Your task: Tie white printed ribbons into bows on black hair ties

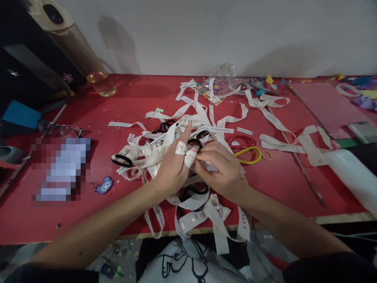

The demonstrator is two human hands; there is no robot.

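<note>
My left hand is over the middle of the red table, index finger stretched out, with a white ribbon printed in gold wound about its finger and thumb. A black hair tie sits at these fingers, partly hidden. My right hand is closed in a pinch against the left thumb, at the edge of the ribbon. What lies between its fingertips is mostly covered. Beneath both hands spreads a tangle of printed ribbons, with another black hair tie to the left.
A yellow hair tie and a red one lie right of my hands. Glasses, a blurred-out phone and a small blue trinket are on the left. A tall bottle stands behind; a thin rod lies right.
</note>
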